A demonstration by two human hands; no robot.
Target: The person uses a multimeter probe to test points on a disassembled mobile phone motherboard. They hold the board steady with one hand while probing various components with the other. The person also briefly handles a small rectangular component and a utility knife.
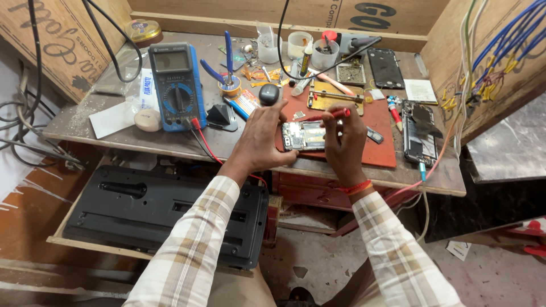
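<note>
An opened phone (pixel 304 136) with its circuit board showing lies on a red mat (pixel 380 133) near the bench's front edge. My left hand (pixel 261 139) grips the phone's left end and holds it flat. My right hand (pixel 344 142) holds a red-handled screwdriver (pixel 327 115), its tip down on the phone's board. Both sleeves are checked.
A blue multimeter (pixel 177 85) with red and black leads stands at the left. Blue pliers (pixel 227 59), plastic cups (pixel 298 44), a second opened phone (pixel 419 133) and a dark phone back (pixel 385 67) lie around. Bundled wires (pixel 500 51) hang at the right. A black tray (pixel 159 213) sits below the bench.
</note>
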